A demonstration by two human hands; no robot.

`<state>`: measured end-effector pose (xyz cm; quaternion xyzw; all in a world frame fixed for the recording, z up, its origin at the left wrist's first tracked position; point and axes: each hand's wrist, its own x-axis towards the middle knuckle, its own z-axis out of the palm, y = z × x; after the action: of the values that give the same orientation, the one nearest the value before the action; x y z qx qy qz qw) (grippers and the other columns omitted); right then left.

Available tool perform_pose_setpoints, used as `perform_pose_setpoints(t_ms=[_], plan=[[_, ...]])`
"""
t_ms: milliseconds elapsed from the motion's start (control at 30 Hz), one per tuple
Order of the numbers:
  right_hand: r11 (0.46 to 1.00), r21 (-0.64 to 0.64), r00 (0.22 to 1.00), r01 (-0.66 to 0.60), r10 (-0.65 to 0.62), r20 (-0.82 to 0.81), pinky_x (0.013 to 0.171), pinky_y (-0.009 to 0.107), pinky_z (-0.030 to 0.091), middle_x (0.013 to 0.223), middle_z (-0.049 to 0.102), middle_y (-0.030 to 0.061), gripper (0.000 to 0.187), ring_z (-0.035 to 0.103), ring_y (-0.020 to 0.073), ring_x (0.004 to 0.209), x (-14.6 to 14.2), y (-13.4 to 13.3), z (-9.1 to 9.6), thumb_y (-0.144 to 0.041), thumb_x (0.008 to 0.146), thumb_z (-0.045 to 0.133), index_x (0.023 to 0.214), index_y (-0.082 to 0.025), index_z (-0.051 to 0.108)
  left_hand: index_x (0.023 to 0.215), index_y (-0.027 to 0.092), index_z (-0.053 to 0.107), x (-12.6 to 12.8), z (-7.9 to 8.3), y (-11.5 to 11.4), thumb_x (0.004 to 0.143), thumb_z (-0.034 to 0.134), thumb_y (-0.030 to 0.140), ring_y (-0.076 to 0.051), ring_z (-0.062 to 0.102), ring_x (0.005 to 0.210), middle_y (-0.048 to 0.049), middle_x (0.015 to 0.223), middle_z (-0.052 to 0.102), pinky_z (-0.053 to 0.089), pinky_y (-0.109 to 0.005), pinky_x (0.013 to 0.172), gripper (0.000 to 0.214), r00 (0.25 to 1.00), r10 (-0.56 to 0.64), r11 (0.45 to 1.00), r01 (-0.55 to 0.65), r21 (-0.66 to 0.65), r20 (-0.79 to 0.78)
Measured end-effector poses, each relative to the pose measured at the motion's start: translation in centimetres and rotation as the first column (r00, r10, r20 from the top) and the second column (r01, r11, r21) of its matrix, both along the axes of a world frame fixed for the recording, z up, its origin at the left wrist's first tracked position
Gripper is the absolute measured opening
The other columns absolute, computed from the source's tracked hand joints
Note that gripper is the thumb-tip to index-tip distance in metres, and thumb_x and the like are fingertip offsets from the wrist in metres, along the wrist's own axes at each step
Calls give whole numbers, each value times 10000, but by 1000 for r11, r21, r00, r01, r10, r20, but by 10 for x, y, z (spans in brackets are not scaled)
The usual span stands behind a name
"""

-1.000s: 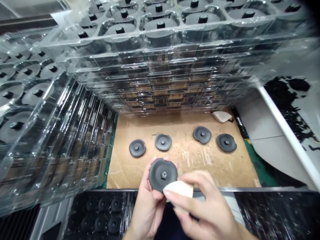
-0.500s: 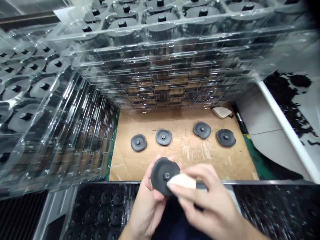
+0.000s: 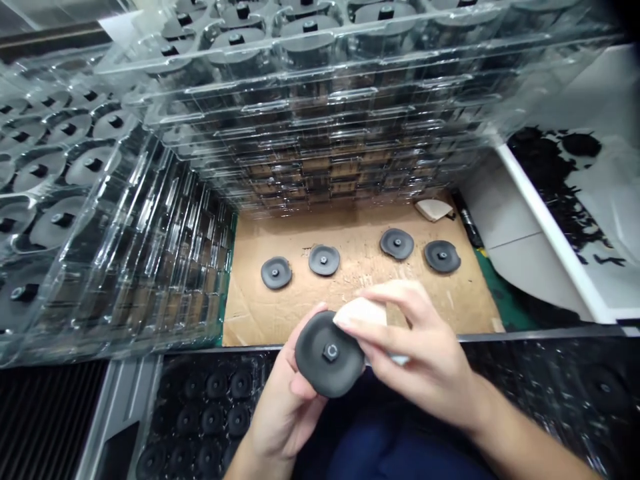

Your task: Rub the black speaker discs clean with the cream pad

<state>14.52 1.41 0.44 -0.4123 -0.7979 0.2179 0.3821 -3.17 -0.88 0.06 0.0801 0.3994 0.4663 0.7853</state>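
My left hand grips a round black rubber disc with a small hex stud at its centre, held near the bench's front edge. My right hand pinches a pale wedge-shaped piece against the disc's upper right rim. Several more black discs lie in a row on the brown cardboard sheet behind: one at the left, one beside it, and two at the right.
Tall stacks of clear plastic trays holding black discs wall the back and left. A dark tray of discs sits below front left. Another pale wedge and a black pen lie at the cardboard's back right.
The disc has dropped lower and nearer to me. My right hand carried the pale piece from the disc's lower right edge up to its upper right rim. The view tilted down slightly.
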Motion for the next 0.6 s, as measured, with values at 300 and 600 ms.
perform_pose_setpoints(t_ms=[300,600], plan=[[994,31,993,109,-107,-58,831,357,488,1011,562,94,260,516,207,970,-13,-19,6,-70,789,584,994,-177,704,1046,321,666,9,-5,-3,517,848,284,-174,646,1012,10,1107,707,488,-222,882,561,991,124,972,-130,195,43],[988,32,981,151,-146,-127,792,335,491,985,551,89,248,519,198,929,-21,-27,1,-108,813,549,992,-181,704,1039,319,659,19,-2,-8,517,850,257,-156,678,943,25,1076,720,515,-196,841,559,965,263,944,-257,207,-3]])
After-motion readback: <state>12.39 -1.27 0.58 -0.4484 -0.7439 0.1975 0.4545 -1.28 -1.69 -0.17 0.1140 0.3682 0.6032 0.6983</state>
